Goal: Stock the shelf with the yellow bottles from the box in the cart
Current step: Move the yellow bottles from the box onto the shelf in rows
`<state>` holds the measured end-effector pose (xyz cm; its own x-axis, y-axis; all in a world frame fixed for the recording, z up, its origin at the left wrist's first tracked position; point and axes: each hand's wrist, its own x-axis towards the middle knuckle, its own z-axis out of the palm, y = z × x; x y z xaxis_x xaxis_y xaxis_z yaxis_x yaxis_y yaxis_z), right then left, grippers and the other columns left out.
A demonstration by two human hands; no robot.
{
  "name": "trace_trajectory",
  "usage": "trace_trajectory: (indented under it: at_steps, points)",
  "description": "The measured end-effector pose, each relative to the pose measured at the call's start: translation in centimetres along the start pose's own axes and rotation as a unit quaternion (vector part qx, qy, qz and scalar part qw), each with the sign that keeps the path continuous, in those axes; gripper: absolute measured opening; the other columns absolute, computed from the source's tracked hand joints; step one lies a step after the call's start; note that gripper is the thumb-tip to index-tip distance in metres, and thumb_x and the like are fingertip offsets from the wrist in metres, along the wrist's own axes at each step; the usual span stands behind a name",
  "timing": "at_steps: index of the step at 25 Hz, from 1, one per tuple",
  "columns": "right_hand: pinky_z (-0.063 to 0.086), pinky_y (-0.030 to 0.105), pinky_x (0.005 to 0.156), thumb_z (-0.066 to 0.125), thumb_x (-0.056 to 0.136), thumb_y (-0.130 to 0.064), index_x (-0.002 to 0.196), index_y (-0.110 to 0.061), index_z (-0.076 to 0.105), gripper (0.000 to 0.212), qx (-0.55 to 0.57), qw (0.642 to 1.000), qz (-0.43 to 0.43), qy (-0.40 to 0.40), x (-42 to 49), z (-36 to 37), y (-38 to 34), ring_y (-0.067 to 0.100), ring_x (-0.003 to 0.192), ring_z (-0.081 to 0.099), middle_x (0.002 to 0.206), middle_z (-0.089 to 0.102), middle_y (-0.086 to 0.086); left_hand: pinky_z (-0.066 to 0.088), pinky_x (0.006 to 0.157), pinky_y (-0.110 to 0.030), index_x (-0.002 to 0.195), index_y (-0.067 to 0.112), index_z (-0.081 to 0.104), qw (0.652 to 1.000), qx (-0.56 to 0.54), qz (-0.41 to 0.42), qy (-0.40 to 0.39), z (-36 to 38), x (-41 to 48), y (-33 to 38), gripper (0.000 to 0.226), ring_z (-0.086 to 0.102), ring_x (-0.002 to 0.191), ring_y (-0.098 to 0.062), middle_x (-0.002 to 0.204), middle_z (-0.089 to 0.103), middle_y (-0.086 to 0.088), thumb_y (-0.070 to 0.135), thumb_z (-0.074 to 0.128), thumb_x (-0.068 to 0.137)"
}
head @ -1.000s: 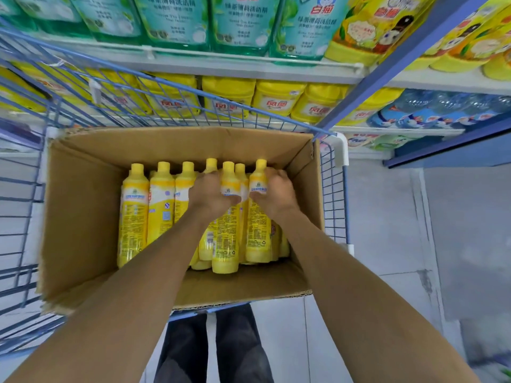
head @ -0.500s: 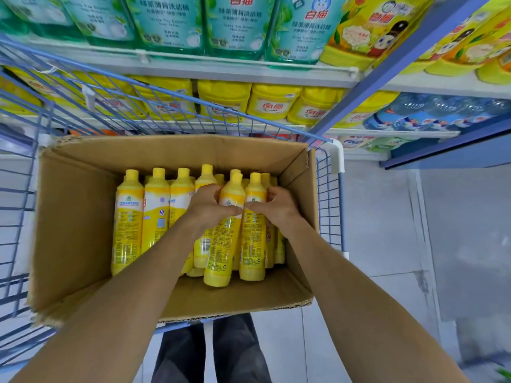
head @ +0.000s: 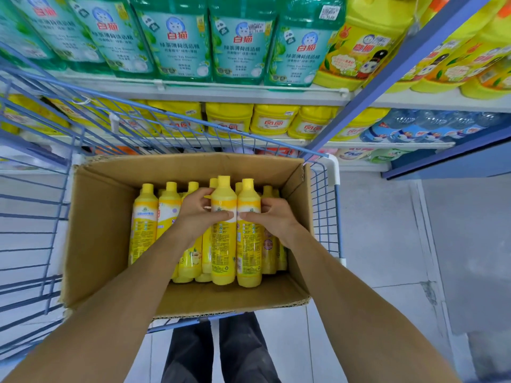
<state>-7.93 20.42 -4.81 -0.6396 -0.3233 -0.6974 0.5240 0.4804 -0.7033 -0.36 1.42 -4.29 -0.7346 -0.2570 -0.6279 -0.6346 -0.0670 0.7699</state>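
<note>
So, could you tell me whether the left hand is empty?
No, the left hand has its fingers and thumb wrapped round the upper part of a yellow bottle.

- left hand (head: 197, 214) grips left bottle (head: 223, 244) near its shoulder, thumb across the front
- right hand (head: 272, 217) grips right bottle (head: 249, 244) the same way — the two touch side by side, upright, caps above the rest
- other yellow bottles (head: 145, 222) stand in cardboard box (head: 102, 230), packed toward its right wall
- box sits in blue wire cart (head: 33, 217)
- shelf (head: 221, 92) behind — green bottles (head: 177, 45) on top, yellow jugs (head: 273, 120) below
</note>
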Motion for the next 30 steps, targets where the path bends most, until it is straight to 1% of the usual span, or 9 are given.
trace_trajectory:
  at_steps: [3,6,8,11,14,17,21,26,30]
  points:
    - [0.060,0.042,0.093,0.088,0.077,-0.014,0.111,-0.009,0.076,0.037,0.026,0.997,-0.070,-0.016,-2.0,-0.2,-3.5,0.021,0.101,0.075,0.106,0.079,0.006,0.060,0.084,-0.041,0.124,0.015,0.060,0.999,0.001,0.045,0.016,-2.0,-1.9,4.2,0.066,0.071,0.097,-0.021,0.107,0.073,-0.004,0.003,0.091,0.067]
    - [0.058,0.042,0.096,0.090,0.075,-0.014,0.113,-0.010,0.075,0.042,0.025,0.989,-0.143,-0.018,-4.3,-0.9,-9.6,0.020,0.103,0.074,0.108,0.078,0.004,0.060,0.080,-0.040,0.125,0.016,0.060,0.994,-0.003,0.099,0.037,-4.2,-5.0,10.8,0.067,0.074,0.094,-0.021,0.105,0.075,-0.005,0.001,0.090,0.067]
    - [0.059,0.038,0.094,0.091,0.074,-0.015,0.113,-0.010,0.075,0.043,0.015,0.980,-0.199,-0.013,-6.2,-1.2,-15.0,0.015,0.101,0.075,0.107,0.079,0.002,0.061,0.075,-0.036,0.128,0.014,0.058,0.988,-0.008,0.146,0.052,-6.0,-7.3,15.8,0.067,0.073,0.095,-0.022,0.109,0.073,-0.007,0.000,0.089,0.070]
    - [0.060,0.029,0.087,0.090,0.075,-0.016,0.118,-0.010,0.073,0.047,0.000,0.959,-0.282,-0.014,-10.1,-1.6,-23.0,0.009,0.098,0.074,0.107,0.078,-0.002,0.061,0.081,-0.039,0.133,0.015,0.055,0.975,-0.004,0.211,0.075,-8.7,-11.3,22.8,0.072,0.071,0.100,-0.024,0.116,0.069,-0.007,0.003,0.089,0.071]
    - [0.061,0.029,0.084,0.090,0.074,-0.010,0.114,-0.009,0.073,0.044,0.005,0.935,-0.355,-0.011,-13.1,-1.5,-29.8,0.015,0.097,0.075,0.106,0.078,0.003,0.060,0.075,-0.039,0.125,0.014,0.058,0.954,-0.006,0.283,0.102,-11.5,-14.3,28.8,0.069,0.074,0.087,-0.019,0.109,0.073,-0.008,0.000,0.091,0.066]
    - [0.058,0.021,0.077,0.088,0.073,-0.001,0.105,-0.012,0.073,0.037,0.011,0.911,-0.412,-0.003,-15.9,-0.9,-35.9,0.008,0.089,0.075,0.097,0.078,-0.001,0.060,0.078,-0.040,0.120,0.015,0.060,0.931,-0.018,0.345,0.120,-13.9,-16.7,33.5,0.068,0.072,0.085,-0.020,0.111,0.072,-0.012,-0.002,0.092,0.062]
    - [0.058,0.022,0.077,0.086,0.074,0.001,0.102,-0.016,0.072,0.036,0.016,0.884,-0.467,0.010,-18.7,0.3,-42.7,0.008,0.090,0.075,0.096,0.078,-0.004,0.062,0.080,-0.040,0.123,0.014,0.059,0.902,-0.024,0.411,0.128,-17.2,-18.8,39.3,0.070,0.072,0.090,-0.021,0.116,0.071,-0.010,0.003,0.093,0.062]
    - [0.059,0.020,0.078,0.090,0.074,-0.011,0.120,-0.007,0.069,0.051,0.015,0.857,-0.512,0.061,-21.1,2.4,-50.8,0.011,0.097,0.075,0.109,0.077,0.002,0.061,0.083,-0.037,0.125,0.014,0.059,0.877,-0.022,0.465,0.121,-22.3,-19.9,46.1,0.068,0.072,0.098,-0.021,0.116,0.072,-0.003,0.006,0.092,0.066]
    - [0.059,0.020,0.078,0.089,0.074,-0.010,0.122,-0.004,0.068,0.053,0.039,0.841,-0.534,0.078,-21.4,3.5,-55.0,0.012,0.098,0.074,0.111,0.077,0.005,0.062,0.082,-0.036,0.125,0.013,0.060,0.856,-0.015,0.504,0.111,-24.9,-20.1,50.2,0.068,0.071,0.099,-0.019,0.115,0.071,-0.003,0.005,0.092,0.066]
